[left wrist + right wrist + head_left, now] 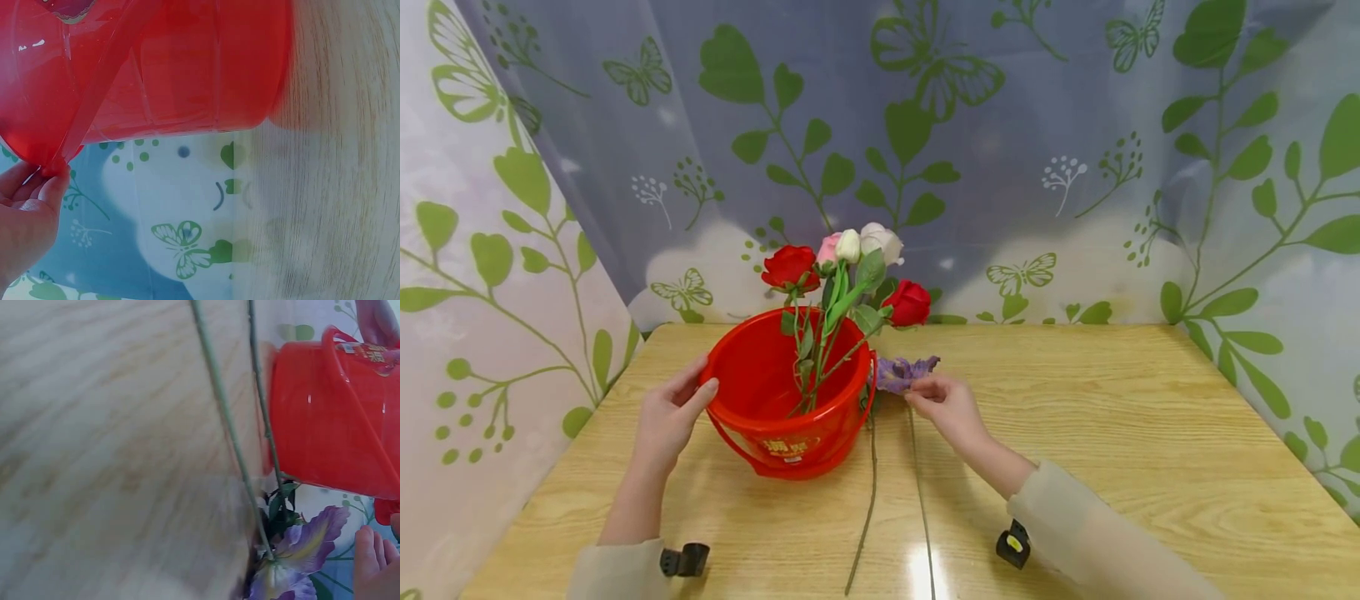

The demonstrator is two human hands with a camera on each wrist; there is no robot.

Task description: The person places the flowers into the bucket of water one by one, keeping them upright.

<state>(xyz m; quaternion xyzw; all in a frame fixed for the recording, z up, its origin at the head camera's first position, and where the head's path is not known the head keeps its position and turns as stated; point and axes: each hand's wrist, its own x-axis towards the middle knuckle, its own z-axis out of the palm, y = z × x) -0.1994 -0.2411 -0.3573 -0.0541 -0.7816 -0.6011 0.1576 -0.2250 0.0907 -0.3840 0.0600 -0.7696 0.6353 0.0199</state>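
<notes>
A red bucket [760, 442] stands on the wooden table, holding several flowers: red roses [910, 303], a white tulip [848, 247] and pale blooms. My left hand [662, 417] grips the bucket's left rim, thumb on the near side; in the left wrist view those fingers meet the rim by the handle's end. Right of the bucket is a purple flower [897, 375], its long thin stem [922, 500] running toward me. My right hand [951, 412] is over this flower, fingertips overlapping its petals in the head view. In the right wrist view the fingers [369, 550] show beside the petals.
A second long stem [868, 508] runs beside the bucket, with dark leaves [278, 506] at its far end. The red handle [733, 450] hangs down the bucket's front. A patterned curtain [1000, 167] rises behind the table [1112, 433].
</notes>
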